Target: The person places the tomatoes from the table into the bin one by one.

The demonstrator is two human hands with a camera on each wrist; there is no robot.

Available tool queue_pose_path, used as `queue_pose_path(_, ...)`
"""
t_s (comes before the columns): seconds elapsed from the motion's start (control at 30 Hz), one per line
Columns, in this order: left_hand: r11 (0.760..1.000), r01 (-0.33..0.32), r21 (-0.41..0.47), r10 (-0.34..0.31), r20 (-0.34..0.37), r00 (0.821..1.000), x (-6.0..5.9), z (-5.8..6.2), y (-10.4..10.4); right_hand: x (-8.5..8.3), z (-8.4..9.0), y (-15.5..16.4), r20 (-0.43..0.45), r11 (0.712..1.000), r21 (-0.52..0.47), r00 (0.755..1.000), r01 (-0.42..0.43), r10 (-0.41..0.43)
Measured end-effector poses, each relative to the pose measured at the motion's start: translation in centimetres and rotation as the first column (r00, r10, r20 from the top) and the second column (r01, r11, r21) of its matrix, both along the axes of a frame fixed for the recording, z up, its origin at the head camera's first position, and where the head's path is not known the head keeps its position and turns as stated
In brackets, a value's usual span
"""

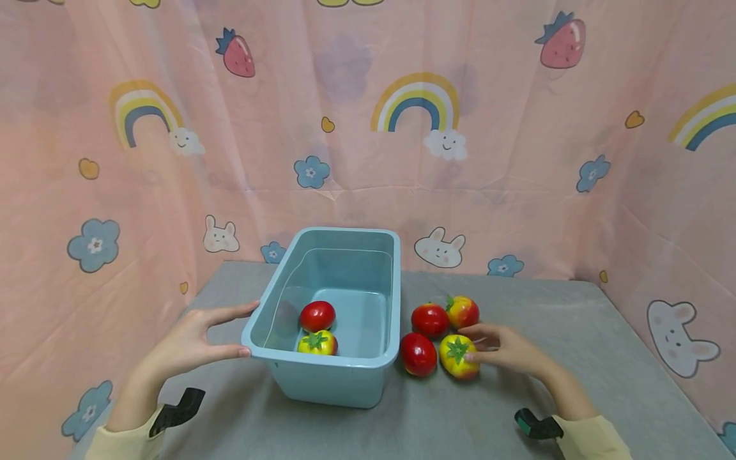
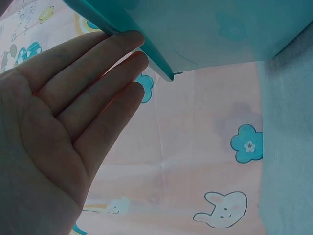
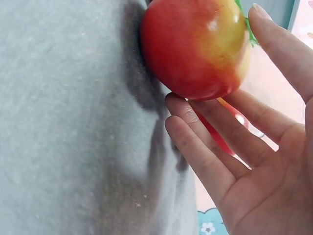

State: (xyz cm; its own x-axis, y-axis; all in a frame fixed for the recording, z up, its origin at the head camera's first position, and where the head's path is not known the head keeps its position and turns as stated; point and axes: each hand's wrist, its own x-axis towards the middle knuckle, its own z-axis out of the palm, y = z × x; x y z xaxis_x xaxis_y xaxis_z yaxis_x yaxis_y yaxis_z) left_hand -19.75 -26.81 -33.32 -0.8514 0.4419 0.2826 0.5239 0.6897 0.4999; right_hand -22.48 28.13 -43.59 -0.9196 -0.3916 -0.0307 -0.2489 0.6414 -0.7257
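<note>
A light blue plastic bin (image 1: pixel 322 361) stands on the table with a red tomato (image 1: pixel 317 316) and a yellow-red tomato (image 1: pixel 317 343) inside. My left hand (image 1: pixel 195 338) is at the bin's left rim, its fingers extended and their tips against the edge; the left wrist view shows these fingers (image 2: pixel 93 73) nearly straight. Right of the bin, my right hand (image 1: pixel 506 348) reaches round a yellow-red tomato (image 1: pixel 454 359) with a green calyx. Thumb and fingers lie on opposite sides of it, fairly straight in the right wrist view, fingertips (image 3: pixel 178 128) by its underside. The tomato rests on the table.
Beside that tomato are two red tomatoes, one nearer (image 1: pixel 418 355) and one farther (image 1: pixel 430 320), and another yellow-red one (image 1: pixel 463 312) behind. The grey table (image 1: pixel 552 313) ends at a pink patterned curtain (image 1: pixel 356 185) at the back and sides.
</note>
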Motion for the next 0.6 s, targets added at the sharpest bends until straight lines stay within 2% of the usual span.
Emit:
queue_pose_path(0.27,1.0,0.001,-0.002,-0.001,0.006,1.0,0.0,0.06,0.01,0.05,-0.24,-0.45,0.052,1.0,-0.003,0.999,0.015,-0.015)
queue_pose_path(0.6,1.0,0.005,0.0,-0.005,0.006,1.0,0.01,0.09,0.03,0.05,-0.35,-0.45,0.065,0.999,-0.036,0.998,-0.018,0.02)
